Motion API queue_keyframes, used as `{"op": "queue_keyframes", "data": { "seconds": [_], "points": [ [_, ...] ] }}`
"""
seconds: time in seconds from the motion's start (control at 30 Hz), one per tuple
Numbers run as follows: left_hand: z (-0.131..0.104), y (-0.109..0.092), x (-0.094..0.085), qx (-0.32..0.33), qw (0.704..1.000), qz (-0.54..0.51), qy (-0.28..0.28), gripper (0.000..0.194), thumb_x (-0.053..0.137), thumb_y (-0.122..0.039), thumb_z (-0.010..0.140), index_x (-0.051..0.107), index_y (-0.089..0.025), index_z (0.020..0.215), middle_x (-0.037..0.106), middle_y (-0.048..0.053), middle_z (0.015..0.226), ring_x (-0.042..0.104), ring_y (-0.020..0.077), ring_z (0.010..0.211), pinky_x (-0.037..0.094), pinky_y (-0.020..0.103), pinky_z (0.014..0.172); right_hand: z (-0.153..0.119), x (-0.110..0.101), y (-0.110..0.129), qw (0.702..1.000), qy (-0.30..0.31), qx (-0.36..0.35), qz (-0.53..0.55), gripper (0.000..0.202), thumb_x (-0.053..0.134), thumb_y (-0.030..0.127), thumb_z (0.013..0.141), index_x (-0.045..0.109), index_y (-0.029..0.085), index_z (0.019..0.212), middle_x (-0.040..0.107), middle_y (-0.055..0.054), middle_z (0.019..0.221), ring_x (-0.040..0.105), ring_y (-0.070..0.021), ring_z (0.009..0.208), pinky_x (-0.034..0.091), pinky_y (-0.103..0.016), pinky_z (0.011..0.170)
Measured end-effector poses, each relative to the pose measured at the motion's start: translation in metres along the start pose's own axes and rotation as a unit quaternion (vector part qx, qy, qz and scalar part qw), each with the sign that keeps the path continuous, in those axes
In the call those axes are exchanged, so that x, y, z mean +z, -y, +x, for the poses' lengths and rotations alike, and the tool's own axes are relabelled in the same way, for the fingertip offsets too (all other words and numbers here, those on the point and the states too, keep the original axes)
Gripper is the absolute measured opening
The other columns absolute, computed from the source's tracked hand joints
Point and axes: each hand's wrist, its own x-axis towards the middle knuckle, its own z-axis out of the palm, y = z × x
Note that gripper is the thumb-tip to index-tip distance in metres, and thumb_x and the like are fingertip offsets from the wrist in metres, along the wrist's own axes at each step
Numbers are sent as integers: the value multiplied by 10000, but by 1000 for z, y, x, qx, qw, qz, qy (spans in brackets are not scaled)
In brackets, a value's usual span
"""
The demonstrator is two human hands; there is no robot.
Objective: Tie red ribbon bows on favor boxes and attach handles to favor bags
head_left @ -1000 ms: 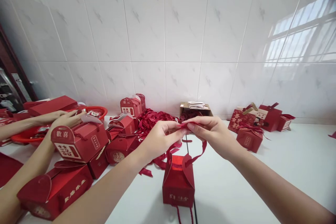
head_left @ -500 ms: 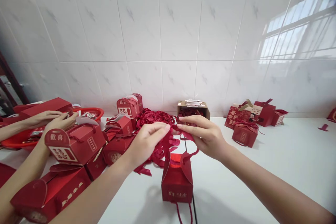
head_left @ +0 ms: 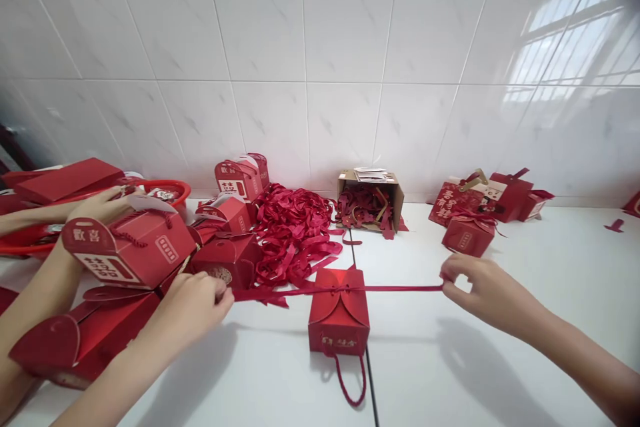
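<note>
A small red gift box (head_left: pixel 339 327) with gold lettering stands on the white table in front of me, its curved top flaps folded together. Across its top runs a dark red ribbon (head_left: pixel 400 288), pulled taut to both sides and crossing at the middle of the flaps. My left hand (head_left: pixel 197 300) pinches one end, left of the box. On the right, my right hand (head_left: pixel 480 290) pinches the other end between thumb and fingertips. A red cord handle (head_left: pixel 353 400) hangs from the box's front onto the table.
A heap of red ribbons (head_left: pixel 295 230) lies behind the box, beside an open carton (head_left: pixel 395 203) of red pieces. Stacked red boxes (head_left: pixel 133 250) fill the left, near another person's arms (head_left: pixel 45 320) and a red basket (head_left: pixel 183 193). Several finished-looking boxes (head_left: pixel 469 235) stand back right.
My hands have moved apart from above the box, drawing the ribbon out straight and down onto its top. The top flaps now lie closed. My view has tilted downward.
</note>
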Motion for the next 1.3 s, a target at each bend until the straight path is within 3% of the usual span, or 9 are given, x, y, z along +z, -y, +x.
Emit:
{"op": "queue_keyframes", "data": {
  "seconds": [0.13, 0.27, 0.4, 0.53, 0.67, 0.77, 0.87, 1.07, 1.3],
  "points": [
    [-10, -8, 13, 42, 997, -46, 42, 327, 440, -289, 825, 572, -196, 540, 660, 54, 679, 607, 221, 700, 381, 323, 702, 4, 15, -6, 994, 90, 53, -28, 241, 468, 304, 820, 671, 185, 872, 690, -96, 1031, 649, -286, 922, 510, -398, 753],
    [-9, -42, 9, 108, 972, -205, -37, 303, 443, -403, 874, 493, -191, 665, 596, 73, 993, 547, 223, 967, 387, 328, 858, 14, 22, 20, 999, 34, 24, 27, 476, 379, 408, 906, 577, 113, 1224, 593, -158, 1275, 558, -320, 1162, 442, -454, 950],
    [7, -79, 16, 109, 918, -380, 7, 223, 466, -421, 872, 417, -209, 821, 492, 20, 867, 489, 172, 799, 410, 302, 762, 16, 31, 61, 986, 62, -47, 146, 534, 305, 499, 942, 524, 144, 1275, 656, -146, 1153, 607, -293, 1061, 446, -433, 914],
    [18, -105, 34, 107, 881, -456, 63, 248, 497, -435, 857, 382, -216, 860, 469, -4, 852, 472, 156, 785, 414, 293, 750, 11, 52, 87, 962, 91, -100, 239, 528, 399, 505, 917, 411, 203, 1350, 670, -102, 1017, 625, -254, 914, 465, -388, 804],
    [16, -116, 41, 83, 870, -479, 79, 232, 458, -425, 884, 348, -223, 856, 433, -24, 826, 441, 132, 747, 402, 267, 709, 11, 68, 96, 931, 78, -21, 355, 450, 483, 465, 881, 431, 205, 1245, 537, 30, 651, 537, -163, 597, 421, -284, 577],
    [15, -114, 39, 57, 858, -501, 98, 242, 459, -440, 885, 350, -225, 878, 400, -53, 738, 410, 111, 665, 373, 240, 643, 16, 70, 93, 880, 109, 42, 461, 412, 556, 450, 836, 434, 222, 1157, 383, 98, 571, 372, -98, 472, 314, -222, 468],
    [17, -109, 32, 41, 845, -518, 127, 282, 517, -451, 851, 350, -227, 887, 294, -98, 599, 316, 93, 559, 302, 215, 567, 22, 67, 82, 851, 126, 18, 510, 339, 614, 402, 808, 458, 222, 1050, 308, 120, 540, 278, -73, 464, 258, -201, 462],
    [26, -98, 14, 25, 840, -463, 284, 282, 403, -472, 877, 440, -194, 841, 431, -63, 598, 368, 95, 562, 272, 205, 522, 26, 56, 65, 868, 149, -73, 468, 210, 562, 374, 860, 417, 228, 905, 290, 104, 585, 346, -80, 494, 345, -222, 510],
    [44, -78, -1, 93, 743, -452, 485, 157, 629, -290, 696, 670, -151, 756, 484, -32, 480, 320, 72, 428, 157, 214, 420, 16, 23, 58, 957, 73, -194, 203, 298, 495, 305, 877, 503, 185, 604, 503, -36, 841, 452, -119, 630, 397, -267, 566]
  ]
}}
